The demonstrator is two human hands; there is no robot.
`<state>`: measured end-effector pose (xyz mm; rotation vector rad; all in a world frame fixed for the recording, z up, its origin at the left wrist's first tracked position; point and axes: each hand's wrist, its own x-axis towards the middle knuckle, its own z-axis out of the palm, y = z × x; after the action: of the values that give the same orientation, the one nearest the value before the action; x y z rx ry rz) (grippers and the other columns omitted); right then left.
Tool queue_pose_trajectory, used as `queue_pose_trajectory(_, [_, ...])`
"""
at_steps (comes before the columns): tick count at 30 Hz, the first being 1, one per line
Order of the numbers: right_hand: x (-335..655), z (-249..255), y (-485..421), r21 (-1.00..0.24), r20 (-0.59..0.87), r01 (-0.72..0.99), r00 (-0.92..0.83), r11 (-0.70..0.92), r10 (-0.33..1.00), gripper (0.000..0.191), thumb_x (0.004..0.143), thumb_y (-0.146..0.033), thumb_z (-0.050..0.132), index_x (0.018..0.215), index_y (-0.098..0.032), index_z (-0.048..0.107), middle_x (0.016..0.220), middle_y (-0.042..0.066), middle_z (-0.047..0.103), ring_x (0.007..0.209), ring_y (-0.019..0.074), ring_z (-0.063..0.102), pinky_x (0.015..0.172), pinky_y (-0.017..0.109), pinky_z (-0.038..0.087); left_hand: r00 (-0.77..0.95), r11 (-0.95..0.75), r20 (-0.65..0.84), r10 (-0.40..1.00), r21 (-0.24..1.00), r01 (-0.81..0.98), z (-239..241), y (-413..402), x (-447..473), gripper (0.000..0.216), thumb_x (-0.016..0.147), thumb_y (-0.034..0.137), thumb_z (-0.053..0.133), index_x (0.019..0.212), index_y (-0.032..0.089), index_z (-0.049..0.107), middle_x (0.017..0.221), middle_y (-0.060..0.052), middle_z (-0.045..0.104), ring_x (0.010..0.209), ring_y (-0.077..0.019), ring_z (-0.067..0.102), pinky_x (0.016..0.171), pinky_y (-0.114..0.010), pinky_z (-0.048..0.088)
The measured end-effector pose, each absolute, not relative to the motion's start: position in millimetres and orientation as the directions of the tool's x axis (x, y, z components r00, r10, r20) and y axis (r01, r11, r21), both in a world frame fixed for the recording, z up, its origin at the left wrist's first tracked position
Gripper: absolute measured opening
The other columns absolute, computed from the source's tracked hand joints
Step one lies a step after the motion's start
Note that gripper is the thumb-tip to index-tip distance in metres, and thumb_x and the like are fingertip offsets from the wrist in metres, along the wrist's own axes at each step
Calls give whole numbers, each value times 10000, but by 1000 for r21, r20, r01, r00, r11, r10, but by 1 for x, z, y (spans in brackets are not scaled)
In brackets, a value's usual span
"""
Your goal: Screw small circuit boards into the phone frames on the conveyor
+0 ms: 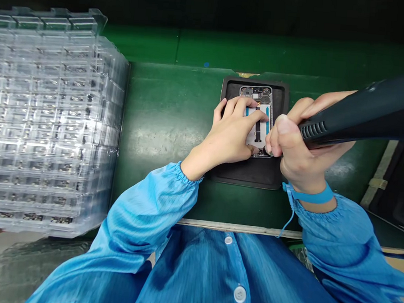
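An opened smartphone lies in a black tray, its circuit board, a black flex cable and blue strips showing. Spread over its left side is my left hand, fingers apart, with fingertips and thumb resting on the phone's inside. My right hand is closed round a dark electric screwdriver at the phone's lower right edge. The screwdriver's body, with vent slots near my fingers, rises toward the camera at the right. Its tip is hidden behind my fingers, so I cannot tell whether it touches the phone.
At the left stands a tall stack of clear plastic trays with small parts inside. A dark case-like object lies at the right edge. The green bench ends in a pale front edge close to my body.
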<state>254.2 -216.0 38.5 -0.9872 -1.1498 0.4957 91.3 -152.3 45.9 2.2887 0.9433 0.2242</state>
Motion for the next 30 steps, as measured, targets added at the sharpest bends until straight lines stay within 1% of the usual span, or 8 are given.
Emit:
queue_pose_trajectory(3, [253, 38, -214, -780, 618, 174, 358, 600, 700, 290, 1095, -481, 999, 1140, -406, 723, 781, -82, 529, 587, 220, 568, 615, 435, 623, 725, -528, -98, 682, 620, 580, 47, -153, 92, 747, 991, 235, 985, 1705, 344, 793, 1974, -137, 574, 1938, -467, 400, 1686, -807, 146])
queue_pose_trajectory(7, [256, 32, -218, -800, 593, 156, 349, 579, 726, 286, 1112, -451, 1008, 1206, -416, 740, 826, -82, 594, 581, 208, 569, 656, 443, 657, 726, -530, -88, 682, 625, 574, 47, -153, 91, 738, 995, 228, 984, 1700, 346, 798, 1968, -136, 578, 1937, -466, 400, 1684, -809, 138])
queue_pose_trajectory(11, [254, 33, -222, -758, 646, 144, 305, 637, 700, 275, 1140, -358, 973, 1238, -437, 729, 811, -98, 615, 532, 196, 550, 571, 411, 604, 740, -544, -78, 668, 626, 558, 45, -151, 87, 724, 1011, 220, 975, 1705, 334, 801, 1973, -148, 571, 1948, -463, 398, 1683, -824, 123])
queue_pose_trajectory(16, [253, 52, -218, -724, 585, 70, 589, 687, 557, 378, 1077, -343, 1054, 1149, -341, 682, 785, -118, 584, 416, 88, 410, 410, 280, 477, 731, -526, -135, 669, 610, 593, 49, -149, 87, 770, 986, 222, 1042, 1710, 360, 818, 1978, -128, 566, 1963, -444, 397, 1692, -810, 124])
queue_pose_trajectory(20, [267, 52, -213, -711, 599, 132, 627, 690, 497, 317, 1098, -345, 1012, 1208, -368, 716, 781, -106, 570, 428, 122, 495, 417, 288, 490, 728, -521, -148, 670, 605, 602, 50, -148, 86, 734, 986, 219, 1067, 1670, 388, 861, 1982, -102, 574, 1980, -437, 376, 1692, -801, 116])
queue_pose_trajectory(23, [272, 48, -212, -751, 567, 150, 644, 643, 513, 303, 1094, -387, 1012, 1221, -390, 737, 782, -102, 566, 413, 151, 483, 406, 327, 478, 757, -537, -122, 642, 633, 557, 48, -142, 81, 683, 1050, 241, 1010, 1697, 394, 851, 1986, -98, 600, 1986, -428, 383, 1686, -805, 138])
queue_pose_trajectory(26, [270, 48, -213, -759, 554, 163, 670, 630, 494, 329, 1076, -386, 1020, 1209, -391, 720, 786, -101, 579, 417, 160, 482, 407, 341, 480, 762, -542, -73, 643, 660, 521, 51, -138, 72, 601, 1168, 271, 874, 1757, 368, 804, 1932, -105, 683, 1931, -379, 502, 1680, -744, 252])
queue_pose_trajectory(30, [268, 55, -216, -769, 537, 151, 680, 621, 500, 398, 1057, -415, 1029, 1174, -361, 652, 787, -115, 607, 431, 146, 505, 420, 330, 506, 720, -578, -13, 694, 585, 568, 60, -170, 55, 532, 1294, 363, 720, 1820, 288, 758, 1950, -159, 690, 1952, -387, 517, 1660, -714, 355])
